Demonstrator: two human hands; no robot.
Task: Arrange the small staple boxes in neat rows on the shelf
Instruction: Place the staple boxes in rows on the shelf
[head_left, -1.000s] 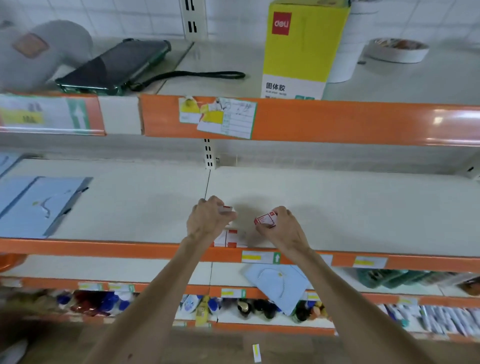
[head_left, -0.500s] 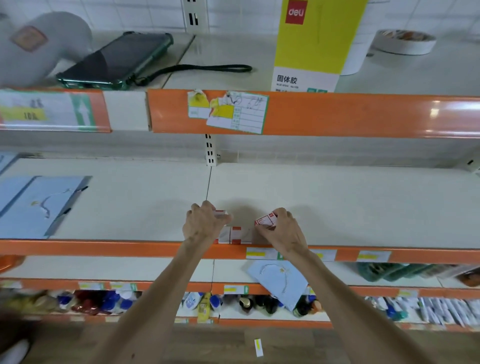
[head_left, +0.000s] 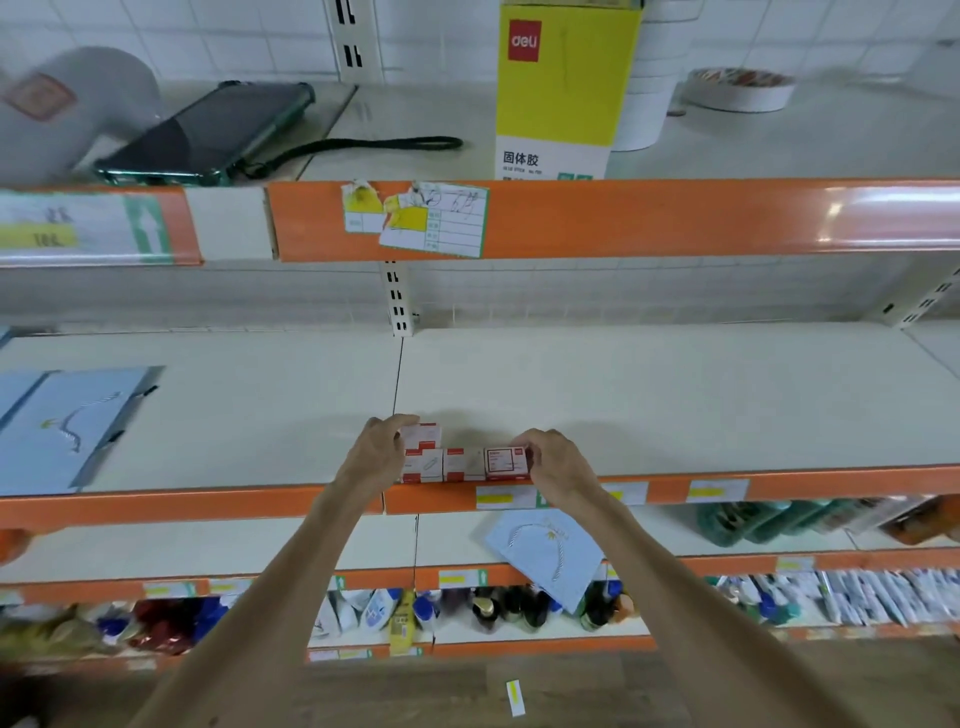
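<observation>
**On the middle shelf's front lip: both hands on staple boxes**

Just below the centre of the view, toward 6 o'clock, a short row of red-and-white staple boxes (head_left: 457, 464) stands along the front edge of the middle shelf (head_left: 675, 405). The boxes sit side by side and touch.

The left hand (head_left: 376, 452) is at the row's 9 o'clock end. Its fingers curl over a top box (head_left: 423, 434), which is stacked on the first box of the row. The right hand (head_left: 558, 462) is at the 3 o'clock end. Its thumb and fingertips narrowly pinch the end box (head_left: 506, 462), which stands upright against its neighbour with its label facing forward.

At 9 o'clock on the same shelf, well apart from the boxes, lies a blue folder (head_left: 67, 421).

On the shelf above:
- A tall yellow carton (head_left: 566, 88) stands at 12 o'clock.
- A roll of tape (head_left: 740, 88) lies at 1 o'clock.
- A dark phone (head_left: 208, 132) with a wrist strap lies at 11 o'clock.
- A grey cap (head_left: 62, 104) sits beside the phone, at 10 o'clock.

Torn price labels (head_left: 434, 218) are stuck to that shelf's orange rail.

On the lower shelf, at 5 o'clock from the hands, a pale blue paper bag (head_left: 550, 551) overhangs the edge.
</observation>
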